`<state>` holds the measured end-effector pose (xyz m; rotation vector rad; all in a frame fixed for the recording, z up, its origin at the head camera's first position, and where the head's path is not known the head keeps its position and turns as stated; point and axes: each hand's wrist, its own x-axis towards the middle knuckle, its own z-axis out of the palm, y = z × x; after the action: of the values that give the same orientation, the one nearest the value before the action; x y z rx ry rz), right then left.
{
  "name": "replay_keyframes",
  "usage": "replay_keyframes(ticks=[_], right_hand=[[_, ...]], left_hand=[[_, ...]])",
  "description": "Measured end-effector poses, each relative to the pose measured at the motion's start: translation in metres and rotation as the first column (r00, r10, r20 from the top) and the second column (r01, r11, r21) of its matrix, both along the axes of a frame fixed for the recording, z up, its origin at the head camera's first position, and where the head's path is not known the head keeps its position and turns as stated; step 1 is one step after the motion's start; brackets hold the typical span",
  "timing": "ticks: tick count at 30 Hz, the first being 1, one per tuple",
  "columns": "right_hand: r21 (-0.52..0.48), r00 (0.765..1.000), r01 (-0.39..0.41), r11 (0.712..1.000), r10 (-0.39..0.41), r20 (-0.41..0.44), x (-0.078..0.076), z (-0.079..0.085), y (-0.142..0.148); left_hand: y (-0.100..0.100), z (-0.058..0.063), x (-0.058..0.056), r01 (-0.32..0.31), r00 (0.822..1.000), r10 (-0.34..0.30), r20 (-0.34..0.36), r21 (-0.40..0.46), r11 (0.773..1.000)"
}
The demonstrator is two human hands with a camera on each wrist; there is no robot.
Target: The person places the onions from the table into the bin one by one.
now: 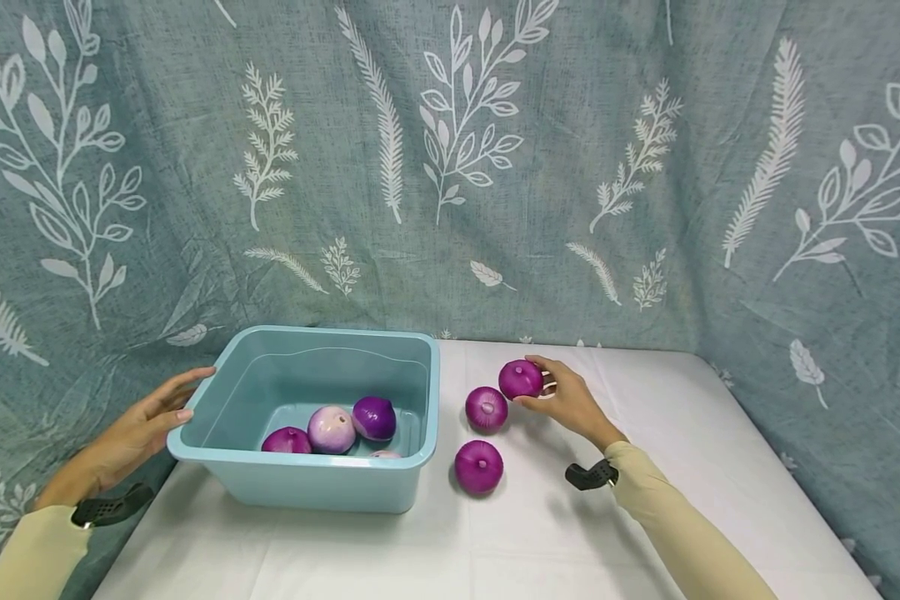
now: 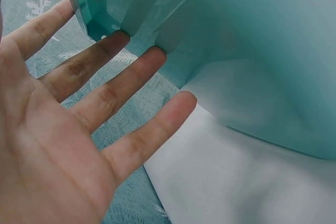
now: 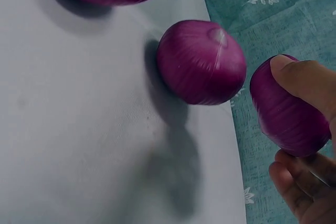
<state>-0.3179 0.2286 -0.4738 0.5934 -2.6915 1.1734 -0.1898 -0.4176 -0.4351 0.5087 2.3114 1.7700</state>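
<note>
My right hand grips a purple onion from its right side. In the right wrist view, the thumb presses on that onion from above, with fingers beneath it. Two more onions stand on the white table nearby: one just left of the held one and another closer to me. My left hand touches the left side of a light blue plastic bin, thumb at its rim. Straight, spread fingers meet the bin's outer wall in the left wrist view.
Inside the bin lie several onions, among them a pale one and a dark purple one; its front wall partly hides them. White cloth covers the table. A leaf-patterned blue-green curtain hangs behind and along both sides.
</note>
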Motion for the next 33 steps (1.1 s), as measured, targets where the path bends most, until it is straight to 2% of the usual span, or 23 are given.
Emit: replay_keyframes(ticks=[11, 17, 33], right_hand=[[-0.013, 0.998, -0.056, 0.998, 0.055, -0.043, 0.009, 0.018, -0.019], [0.003, 0.994, -0.080, 0.997, 0.080, -0.069, 0.015, 0.028, -0.032], [-0.007, 0.984, -0.155, 0.988, 0.153, -0.091, 0.032, 0.055, -0.060]], left_hand=[[0.000, 0.000, 0.001, 0.018, 1.000, -0.018, -0.005, 0.017, 1.000], [-0.001, -0.001, 0.001, 0.004, 1.000, -0.004, 0.004, 0.015, 1.000], [0.000, 0.001, 0.002, 0.009, 1.000, -0.009, 0.000, 0.018, 1.000]])
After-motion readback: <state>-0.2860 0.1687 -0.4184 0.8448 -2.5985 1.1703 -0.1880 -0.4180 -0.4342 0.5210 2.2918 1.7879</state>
